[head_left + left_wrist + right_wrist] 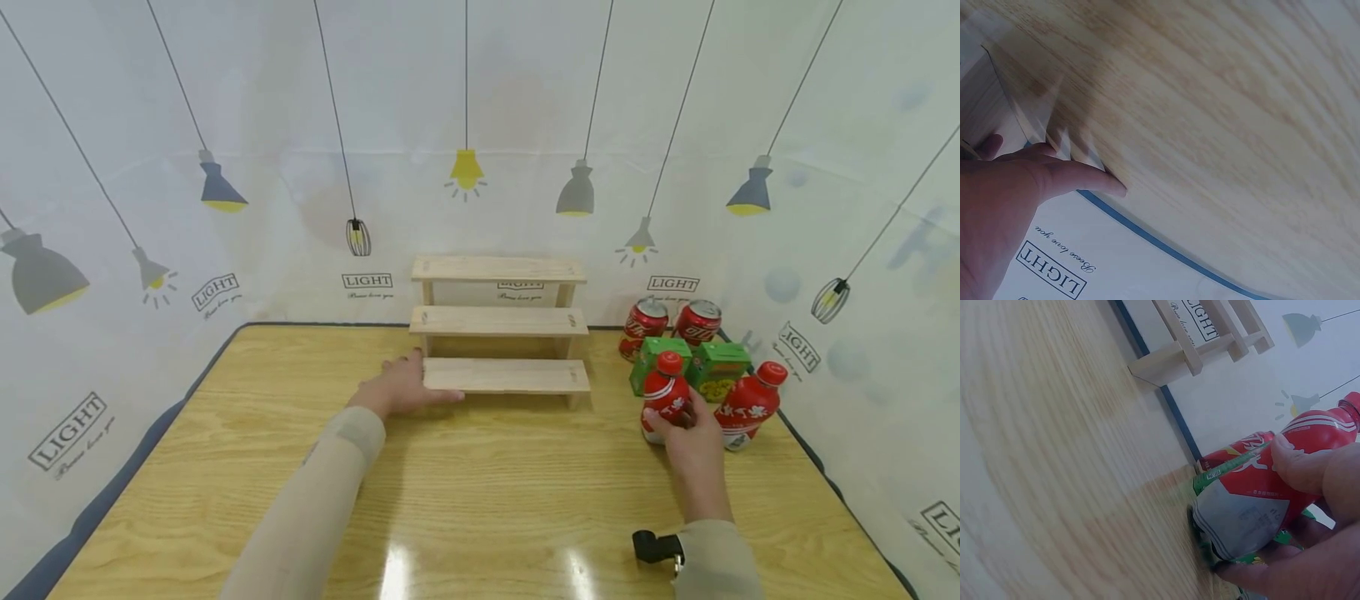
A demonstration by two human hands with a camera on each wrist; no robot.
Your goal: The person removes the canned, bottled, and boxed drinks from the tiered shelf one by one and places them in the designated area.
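Observation:
My right hand [693, 454] grips a red plastic bottle [666, 392] with a red cap and a white lower part. In the right wrist view, the thumb lies across the label of this bottle [1266, 481] and the fingers go behind it. Whether its base touches the table is hard to tell. At the left end of a three-step wooden stand [506, 375], my left hand [401, 385] rests with thumb and fingers spread about the lowest step's corner. The left wrist view shows the left hand's [1029, 181] fingers mostly straight.
A second red bottle [750, 404] stands just right of the held one. Behind are two green boxes [716, 367] and two red cans [697, 323]. A printed curtain [480, 108] encloses the wooden table [480, 492] at back and sides. A black fitting [656, 547] sticks out from the right sleeve.

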